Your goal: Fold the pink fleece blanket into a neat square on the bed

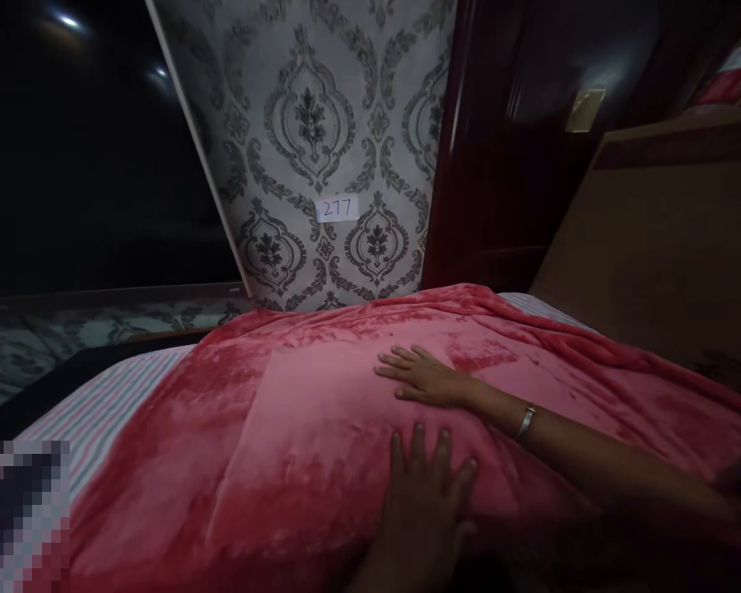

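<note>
A pink and red plush blanket (309, 395) is spread over a bed-like surface, its pile brushed into lighter and darker patches. On its middle rests my right hand (429, 379), palm down with fingers spread and pointing left; a silver bracelet (527, 421) circles that wrist. Closer to me, my left hand (426, 502) reaches in from the bottom, fingers apart and pointing away, against the blanket. Neither hand grips anything visible. A striped sheet (114, 395) shows from under the blanket's left side.
Patterned wallpaper (312, 123) with a paper label (337, 208) reading 277 stands behind. A large dark screen-like panel (86, 165) is at left. At right are a dark red glossy door-like panel (494, 181) and a big brown cardboard box (673, 247). The lower left corner is pixelated.
</note>
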The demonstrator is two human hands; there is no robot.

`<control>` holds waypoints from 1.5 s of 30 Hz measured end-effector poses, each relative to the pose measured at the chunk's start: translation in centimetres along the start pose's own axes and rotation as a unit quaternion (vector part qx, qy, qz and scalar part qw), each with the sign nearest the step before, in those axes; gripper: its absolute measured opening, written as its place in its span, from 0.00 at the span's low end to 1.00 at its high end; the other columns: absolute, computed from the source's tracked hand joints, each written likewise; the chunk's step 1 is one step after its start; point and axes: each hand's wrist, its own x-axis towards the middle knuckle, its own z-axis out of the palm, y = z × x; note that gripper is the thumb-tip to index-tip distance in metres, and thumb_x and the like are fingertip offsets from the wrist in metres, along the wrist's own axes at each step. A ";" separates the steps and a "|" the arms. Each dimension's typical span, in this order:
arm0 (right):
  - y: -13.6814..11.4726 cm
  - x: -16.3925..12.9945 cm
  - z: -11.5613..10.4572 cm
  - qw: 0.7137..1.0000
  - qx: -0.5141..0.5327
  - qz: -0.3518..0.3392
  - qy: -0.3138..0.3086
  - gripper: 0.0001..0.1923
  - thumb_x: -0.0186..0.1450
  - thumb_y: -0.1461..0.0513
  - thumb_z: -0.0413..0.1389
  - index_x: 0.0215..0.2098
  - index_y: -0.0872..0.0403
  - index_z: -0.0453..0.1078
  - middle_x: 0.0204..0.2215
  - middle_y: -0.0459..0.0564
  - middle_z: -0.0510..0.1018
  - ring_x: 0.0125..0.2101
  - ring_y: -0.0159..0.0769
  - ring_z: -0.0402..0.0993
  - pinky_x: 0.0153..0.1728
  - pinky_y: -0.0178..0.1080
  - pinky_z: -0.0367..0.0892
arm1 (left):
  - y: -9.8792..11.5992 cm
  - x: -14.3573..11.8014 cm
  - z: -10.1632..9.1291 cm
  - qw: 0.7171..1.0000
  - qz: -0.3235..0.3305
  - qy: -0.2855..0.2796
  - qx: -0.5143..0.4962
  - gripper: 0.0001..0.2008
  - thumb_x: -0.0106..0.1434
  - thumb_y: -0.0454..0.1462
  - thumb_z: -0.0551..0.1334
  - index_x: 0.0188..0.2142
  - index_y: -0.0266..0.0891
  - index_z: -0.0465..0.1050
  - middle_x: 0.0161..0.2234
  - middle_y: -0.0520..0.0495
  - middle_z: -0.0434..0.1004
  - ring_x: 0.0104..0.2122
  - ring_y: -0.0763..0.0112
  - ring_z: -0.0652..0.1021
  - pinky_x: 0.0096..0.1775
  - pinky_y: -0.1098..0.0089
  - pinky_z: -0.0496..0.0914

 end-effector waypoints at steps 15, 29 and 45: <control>9.4 4.7 0.7 0.972 0.057 0.226 0.036 0.35 0.75 0.46 0.32 0.68 0.54 0.61 0.68 0.54 0.58 0.68 0.48 0.51 0.67 0.54 0.47 | 0.5 -0.9 2.1 0.999 -0.013 -0.037 0.016 0.34 0.67 0.48 0.61 0.70 0.52 0.53 0.72 0.43 0.48 0.69 0.40 0.51 0.63 0.35 0.49; -6.3 -6.7 4.1 0.995 0.030 0.048 0.077 0.32 0.74 0.45 0.43 0.72 0.43 0.51 0.71 0.49 0.50 0.70 0.51 0.44 0.67 0.61 0.42 | -6.4 -4.5 -6.8 0.983 -0.175 -0.051 0.028 0.25 0.73 0.41 0.51 0.67 0.40 0.59 0.65 0.39 0.65 0.67 0.56 0.62 0.67 0.43 0.48; 1.9 -16.0 7.3 0.947 0.103 0.253 0.171 0.36 0.70 0.40 0.39 0.67 0.47 0.62 0.67 0.52 0.62 0.67 0.52 0.54 0.66 0.62 0.49 | -13.6 -9.1 -8.1 0.927 -0.367 -0.072 0.023 0.29 0.70 0.47 0.51 0.65 0.36 0.64 0.68 0.35 0.58 0.68 0.49 0.58 0.65 0.41 0.51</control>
